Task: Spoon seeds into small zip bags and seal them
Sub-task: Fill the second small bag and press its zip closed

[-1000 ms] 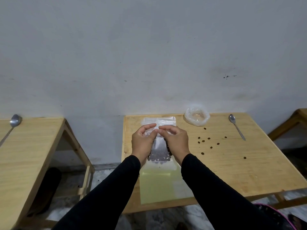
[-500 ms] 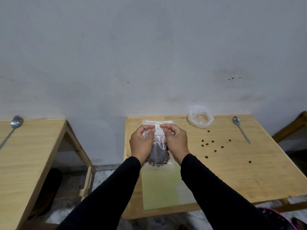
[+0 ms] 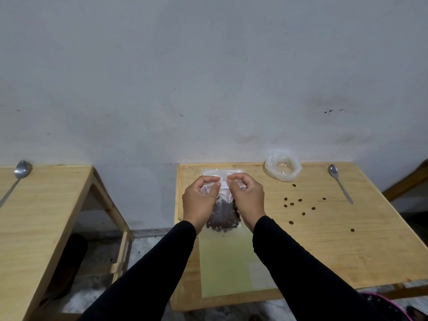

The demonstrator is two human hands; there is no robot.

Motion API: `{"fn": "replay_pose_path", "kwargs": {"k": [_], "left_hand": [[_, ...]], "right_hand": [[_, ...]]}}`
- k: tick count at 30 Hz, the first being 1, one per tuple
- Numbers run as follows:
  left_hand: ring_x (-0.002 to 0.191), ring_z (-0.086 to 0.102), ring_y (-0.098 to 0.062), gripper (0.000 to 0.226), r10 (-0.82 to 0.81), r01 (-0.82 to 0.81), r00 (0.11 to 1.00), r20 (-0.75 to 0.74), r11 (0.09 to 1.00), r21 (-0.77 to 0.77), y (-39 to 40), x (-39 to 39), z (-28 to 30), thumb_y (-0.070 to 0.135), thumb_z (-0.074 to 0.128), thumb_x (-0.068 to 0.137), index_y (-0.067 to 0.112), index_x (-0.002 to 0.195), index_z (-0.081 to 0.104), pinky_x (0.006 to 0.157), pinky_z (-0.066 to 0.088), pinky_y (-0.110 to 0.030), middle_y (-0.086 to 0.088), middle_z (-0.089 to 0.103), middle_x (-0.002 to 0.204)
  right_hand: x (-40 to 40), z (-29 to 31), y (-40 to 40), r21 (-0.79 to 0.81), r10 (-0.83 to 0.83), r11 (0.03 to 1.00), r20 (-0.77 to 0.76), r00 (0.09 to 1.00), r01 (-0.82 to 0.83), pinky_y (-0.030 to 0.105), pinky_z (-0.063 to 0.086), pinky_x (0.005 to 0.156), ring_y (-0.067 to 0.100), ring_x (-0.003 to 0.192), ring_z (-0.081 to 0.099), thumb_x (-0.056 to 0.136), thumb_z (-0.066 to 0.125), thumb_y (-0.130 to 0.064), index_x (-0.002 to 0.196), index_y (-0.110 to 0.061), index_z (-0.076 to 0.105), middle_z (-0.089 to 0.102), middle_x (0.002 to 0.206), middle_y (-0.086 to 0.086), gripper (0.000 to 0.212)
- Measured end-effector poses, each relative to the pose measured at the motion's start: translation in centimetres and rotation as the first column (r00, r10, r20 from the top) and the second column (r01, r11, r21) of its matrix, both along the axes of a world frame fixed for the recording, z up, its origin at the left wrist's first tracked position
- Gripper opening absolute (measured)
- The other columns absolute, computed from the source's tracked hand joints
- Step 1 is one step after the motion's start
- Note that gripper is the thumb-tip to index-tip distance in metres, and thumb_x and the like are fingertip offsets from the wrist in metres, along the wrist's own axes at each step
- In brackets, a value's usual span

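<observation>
- Above the table point(image 3: 347, 251), near its far left corner, the zip bag point(image 3: 223, 212) hangs upright, seeds point(image 3: 224, 217) settled at its bottom.
- The left hand point(image 3: 200, 200) and right hand point(image 3: 246, 199) each pinch the bag's top strip.
- Judged step: sealing. Press the zip from the middle outward, keeping the bag upright and squeezing air out first.
- Loose seeds point(image 3: 301, 206) lie nearby; avoid trapping any in the zip.

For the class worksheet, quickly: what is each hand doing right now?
Left hand: fingers pinch the top of the zip bag of seeds.
Right hand: fingers pinch the same bag's top.
</observation>
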State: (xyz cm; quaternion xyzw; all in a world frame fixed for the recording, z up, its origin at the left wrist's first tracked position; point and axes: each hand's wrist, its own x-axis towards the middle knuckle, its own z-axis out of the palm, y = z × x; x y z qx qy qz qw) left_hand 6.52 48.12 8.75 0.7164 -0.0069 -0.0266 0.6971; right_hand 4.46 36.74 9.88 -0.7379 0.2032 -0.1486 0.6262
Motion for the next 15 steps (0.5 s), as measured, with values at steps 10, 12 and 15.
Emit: {"fn": "replay_pose_path", "kwargs": {"k": [10, 12, 15], "left_hand": [[0.066, 0.057, -0.006, 0.023, 0.130, -0.131, 0.990, -0.063, 0.991, -0.022, 0.5, 1.4, -0.3, 0.015, 0.052, 0.094, 0.031, 0.094, 0.068, 0.064, 0.047, -0.022, 0.010, 0.068, 0.095], [0.066, 0.055, -0.007, 0.025, 0.099, -0.100, 0.993, -0.062, 0.995, -0.015, 0.8, 1.7, -0.4, 0.013, 0.049, 0.095, 0.030, 0.098, 0.068, 0.064, 0.047, -0.023, 0.010, 0.068, 0.097], [0.079, 0.061, -0.006, 0.021, 0.027, -0.028, 0.998, -0.057, 0.999, -0.020, 1.0, 1.4, -0.6, 0.012, 0.054, 0.093, 0.026, 0.105, 0.066, 0.074, 0.049, -0.022, 0.015, 0.065, 0.097]], "right_hand": [[0.0, -0.7, 0.1, -0.010, 0.208, 0.978, -0.040, 0.977, -0.209, 0.037, 0.051, 0.092, 0.008, 0.093, 0.064, 0.087, 0.063, -0.014, 0.088, -0.030, 0.070, 0.070, 0.096, -0.012, 0.017], [0.0, -0.9, 0.3, 0.019, 0.195, 0.981, -0.047, 0.980, -0.194, 0.044, 0.050, 0.097, 0.016, 0.102, 0.064, 0.084, 0.067, -0.014, 0.088, -0.033, 0.070, 0.071, 0.102, -0.007, 0.020], [0.3, -1.1, 0.2, 0.072, 0.102, 0.992, -0.026, 0.994, -0.100, 0.041, 0.049, 0.098, 0.015, 0.103, 0.063, 0.083, 0.068, -0.011, 0.087, -0.033, 0.070, 0.070, 0.102, -0.007, 0.022]]}}
